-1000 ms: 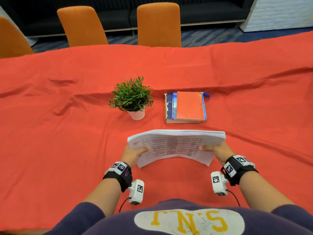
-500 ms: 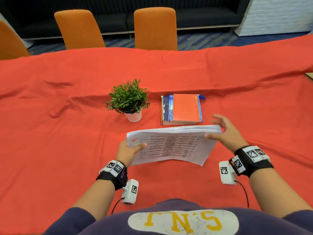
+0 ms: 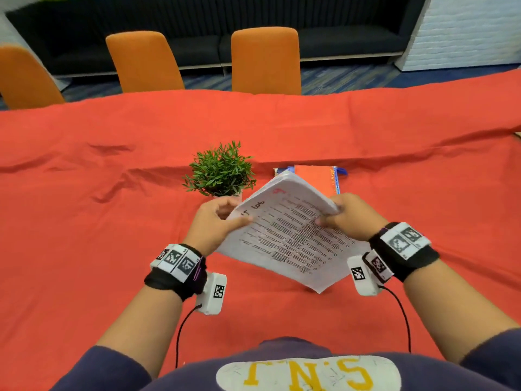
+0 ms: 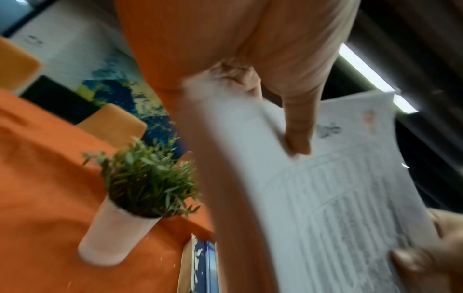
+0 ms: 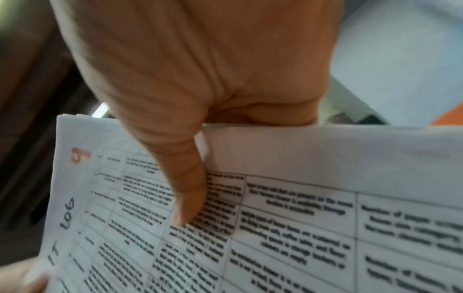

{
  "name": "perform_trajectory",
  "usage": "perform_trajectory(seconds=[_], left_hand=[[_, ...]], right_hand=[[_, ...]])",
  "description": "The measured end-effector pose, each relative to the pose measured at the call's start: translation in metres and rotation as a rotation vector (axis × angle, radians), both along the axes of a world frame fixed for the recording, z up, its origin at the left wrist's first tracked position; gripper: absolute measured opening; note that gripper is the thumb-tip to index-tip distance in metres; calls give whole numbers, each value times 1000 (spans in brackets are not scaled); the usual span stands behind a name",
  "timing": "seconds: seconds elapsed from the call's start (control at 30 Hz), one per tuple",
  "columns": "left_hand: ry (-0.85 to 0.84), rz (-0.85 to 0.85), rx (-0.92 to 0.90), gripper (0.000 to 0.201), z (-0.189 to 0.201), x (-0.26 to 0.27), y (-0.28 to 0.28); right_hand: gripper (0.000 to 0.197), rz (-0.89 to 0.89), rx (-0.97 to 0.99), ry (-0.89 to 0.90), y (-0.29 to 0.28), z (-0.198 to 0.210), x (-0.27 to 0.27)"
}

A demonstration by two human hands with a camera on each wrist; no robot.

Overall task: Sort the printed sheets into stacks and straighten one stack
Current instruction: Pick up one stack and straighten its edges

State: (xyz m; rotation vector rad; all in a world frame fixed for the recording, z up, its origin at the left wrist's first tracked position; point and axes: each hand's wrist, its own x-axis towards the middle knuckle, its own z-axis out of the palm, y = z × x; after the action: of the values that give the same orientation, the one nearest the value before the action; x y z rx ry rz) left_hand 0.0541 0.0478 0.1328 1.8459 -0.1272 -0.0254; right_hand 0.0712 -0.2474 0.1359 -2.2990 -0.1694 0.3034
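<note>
A thick stack of printed sheets (image 3: pixel 290 235) is held in the air above the red tablecloth, turned like a diamond with one corner pointing down near the cloth. Its top page carries a printed table, handwritten "IT LOG" and a red mark. My left hand (image 3: pixel 217 221) pinches the stack's left edge, thumb on top, as the left wrist view shows on the stack (image 4: pixel 325 198). My right hand (image 3: pixel 344 215) grips the right edge, thumb pressed on the page (image 5: pixel 275 218) and fingers behind.
A small green plant in a white pot (image 3: pixel 221 172) stands just beyond the left hand. A pile of books with a red cover (image 3: pixel 315 179) lies behind the sheets. Orange chairs (image 3: pixel 265 60) line the far side of the red-covered table (image 3: pixel 84 221).
The stack was held level, long edge toward me; the right hand let go, then took hold again. Now the stack is turned about a quarter turn and tilted, one corner down.
</note>
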Motion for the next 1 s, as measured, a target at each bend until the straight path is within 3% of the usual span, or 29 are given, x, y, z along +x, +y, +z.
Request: perform_trajectory(seconds=[0.2, 0.3, 0.37, 0.53, 0.73, 1.0], left_hand=[[176, 167, -464, 15, -39, 0, -19], [118, 211, -354, 19, -42, 0, -47], [26, 250, -236, 24, -36, -2, -60], [-142, 314, -175, 28, -39, -11, -71], [-52, 286, -157, 22, -66, -24, -74], [-12, 309, -189, 14, -72, -14, -67]], right_hand=[[22, -217, 627, 120, -17, -32, -7], [34, -319, 765, 155, -6, -52, -15], [31, -370, 773, 106, -1, -62, -16], [28, -402, 787, -19, 5, -71, -24], [33, -413, 755, 69, 9, -98, -31], [27, -411, 782, 103, 9, -100, -25]])
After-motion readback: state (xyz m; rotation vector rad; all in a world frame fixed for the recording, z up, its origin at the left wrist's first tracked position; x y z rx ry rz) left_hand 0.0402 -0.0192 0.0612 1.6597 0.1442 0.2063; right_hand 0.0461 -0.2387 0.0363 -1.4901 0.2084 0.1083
